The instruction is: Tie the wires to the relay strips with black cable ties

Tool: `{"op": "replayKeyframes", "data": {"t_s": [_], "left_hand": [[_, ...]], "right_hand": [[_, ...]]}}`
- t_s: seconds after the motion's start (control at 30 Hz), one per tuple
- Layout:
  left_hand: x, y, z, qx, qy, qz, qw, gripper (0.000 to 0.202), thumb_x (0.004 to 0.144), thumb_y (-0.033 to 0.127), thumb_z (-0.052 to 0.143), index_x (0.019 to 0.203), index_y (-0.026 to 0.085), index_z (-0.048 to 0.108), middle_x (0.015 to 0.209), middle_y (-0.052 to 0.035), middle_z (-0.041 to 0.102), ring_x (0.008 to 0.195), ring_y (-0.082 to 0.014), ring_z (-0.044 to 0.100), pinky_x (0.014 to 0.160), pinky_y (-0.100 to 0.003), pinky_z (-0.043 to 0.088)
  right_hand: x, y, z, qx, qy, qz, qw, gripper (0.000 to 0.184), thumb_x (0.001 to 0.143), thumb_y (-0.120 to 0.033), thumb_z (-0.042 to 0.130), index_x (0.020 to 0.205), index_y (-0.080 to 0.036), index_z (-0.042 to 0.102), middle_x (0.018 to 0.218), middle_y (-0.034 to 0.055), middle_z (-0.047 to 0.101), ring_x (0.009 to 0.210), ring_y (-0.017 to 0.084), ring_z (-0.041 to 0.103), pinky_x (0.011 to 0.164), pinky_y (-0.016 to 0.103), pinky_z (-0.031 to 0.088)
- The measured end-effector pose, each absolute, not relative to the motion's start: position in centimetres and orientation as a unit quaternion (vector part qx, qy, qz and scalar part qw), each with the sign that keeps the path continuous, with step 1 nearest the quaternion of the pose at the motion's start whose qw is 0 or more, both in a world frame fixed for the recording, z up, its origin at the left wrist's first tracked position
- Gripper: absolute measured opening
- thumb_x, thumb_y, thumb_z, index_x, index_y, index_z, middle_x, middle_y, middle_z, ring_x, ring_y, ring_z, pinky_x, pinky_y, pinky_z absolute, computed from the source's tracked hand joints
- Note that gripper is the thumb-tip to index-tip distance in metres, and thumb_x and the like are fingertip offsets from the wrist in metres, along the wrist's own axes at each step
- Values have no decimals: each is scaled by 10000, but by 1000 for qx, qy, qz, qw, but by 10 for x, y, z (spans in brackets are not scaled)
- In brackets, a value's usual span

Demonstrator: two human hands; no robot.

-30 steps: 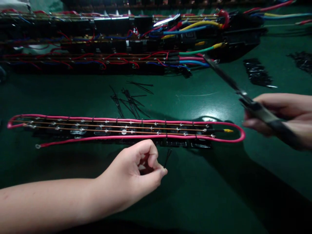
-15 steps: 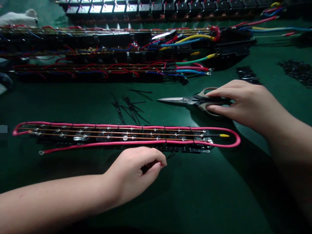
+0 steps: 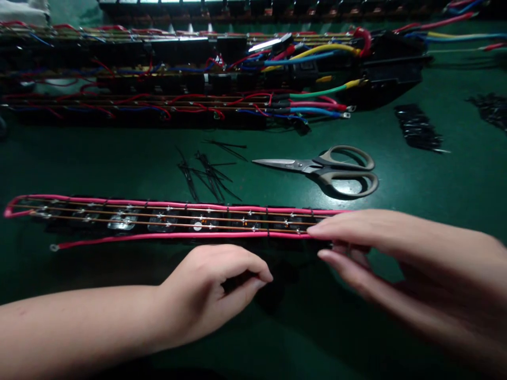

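A long black strip of components (image 3: pixel 119 221) lies across the green mat, with copper wires along it and a pink cable (image 3: pixel 130 242) looped around it. My left hand (image 3: pixel 216 293) rests just in front of its middle, fingers curled into a pinch; what they hold is hidden. My right hand (image 3: pixel 380 248) reaches in from the right with its fingers stretched flat over the strip's right end and the thumb just below it. The strip's right end is covered by that hand. Grey-handled scissors (image 3: pixel 328 169) lie shut on the mat behind the strip, untouched.
Several loose black cable ties (image 3: pixel 208 171) lie behind the strip's middle. Stacked wired strips with red, blue, yellow and green cables (image 3: pixel 178 79) fill the back. A bag of black parts (image 3: pixel 418 126) and another dark pile (image 3: pixel 491 105) sit at the right.
My right hand laid the scissors down on the mat, let go and came forward onto the strip's right end. My left hand stayed pinched and the tie ends sticking out of it no longer show.
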State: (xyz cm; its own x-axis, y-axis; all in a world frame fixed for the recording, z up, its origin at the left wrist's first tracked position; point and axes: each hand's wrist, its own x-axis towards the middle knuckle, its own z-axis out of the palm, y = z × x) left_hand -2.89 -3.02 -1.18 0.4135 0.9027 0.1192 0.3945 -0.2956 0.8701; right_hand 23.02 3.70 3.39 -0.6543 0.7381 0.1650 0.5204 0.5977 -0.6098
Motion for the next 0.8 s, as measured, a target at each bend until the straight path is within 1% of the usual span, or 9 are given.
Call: {"op": "replayKeyframes", "data": {"t_s": [0.07, 0.13, 0.2, 0.27, 0.4, 0.47, 0.57, 0.7, 0.8], "left_hand": [[-28, -30, -12, 745, 429, 321, 397, 152, 910, 73, 636, 962, 209, 679, 890, 49, 782, 812, -62, 747, 794, -86, 548], [-27, -30, -12, 754, 417, 325, 391, 148, 910, 70, 634, 959, 200, 684, 894, 35, 787, 819, -75, 752, 804, -102, 558], [-26, -30, -12, 759, 411, 327, 385, 149, 907, 61, 630, 951, 191, 688, 895, 25, 790, 818, -81, 753, 812, -111, 561], [-25, -30, -12, 762, 409, 330, 379, 148, 908, 57, 626, 946, 185, 691, 892, 18, 792, 812, -83, 753, 811, -115, 563], [-24, -29, -12, 765, 406, 331, 374, 146, 922, 73, 604, 941, 190, 691, 884, 9, 792, 799, -95, 755, 786, -138, 580], [-25, -29, -12, 768, 405, 324, 375, 158, 928, 78, 585, 942, 195, 690, 884, 10, 791, 793, -98, 755, 777, -147, 585], [-25, -29, -13, 773, 402, 314, 377, 175, 929, 83, 562, 951, 201, 688, 896, 13, 791, 800, -99, 755, 781, -155, 587], [-25, -30, -14, 775, 396, 314, 380, 175, 928, 82, 561, 969, 203, 680, 910, 12, 787, 820, -100, 751, 796, -157, 576], [-25, -30, -15, 777, 390, 315, 381, 176, 924, 76, 557, 977, 198, 672, 907, 5, 778, 814, -101, 741, 783, -160, 567]], "right_hand": [[222, 30, 32, -378, -837, 346, 191, 202, 937, -351, 657, 1127, -317, 718, 957, -1, 789, 680, 170, 709, 606, 293, 597], [214, 29, 29, -394, -802, 412, 177, 216, 908, -381, 691, 1089, -278, 750, 831, 7, 774, 539, 140, 641, 459, 261, 532], [208, 31, 26, -401, -778, 452, 170, 196, 881, -385, 707, 1012, -253, 768, 712, 7, 732, 482, 133, 593, 398, 256, 474], [203, 33, 23, -401, -767, 474, 166, 138, 877, -358, 687, 908, -251, 768, 650, 7, 698, 479, 141, 583, 398, 261, 453], [199, 32, 23, -396, -752, 501, 162, 129, 870, -270, 643, 796, -254, 747, 661, 14, 704, 505, 143, 594, 408, 251, 438], [198, 30, 24, -393, -751, 508, 154, 131, 855, -240, 633, 782, -243, 742, 642, 7, 690, 482, 128, 569, 393, 235, 413], [197, 28, 23, -395, -752, 509, 142, 110, 845, -250, 634, 823, -231, 741, 598, -6, 659, 440, 119, 523, 371, 230, 379], [195, 31, 23, -377, -761, 504, 154, 127, 852, -222, 625, 792, -230, 736, 662, 8, 686, 480, 120, 568, 408, 227, 421], [195, 32, 25, -367, -775, 490, 159, 148, 849, -184, 610, 770, -232, 725, 665, 9, 681, 503, 125, 589, 427, 231, 439]]}}
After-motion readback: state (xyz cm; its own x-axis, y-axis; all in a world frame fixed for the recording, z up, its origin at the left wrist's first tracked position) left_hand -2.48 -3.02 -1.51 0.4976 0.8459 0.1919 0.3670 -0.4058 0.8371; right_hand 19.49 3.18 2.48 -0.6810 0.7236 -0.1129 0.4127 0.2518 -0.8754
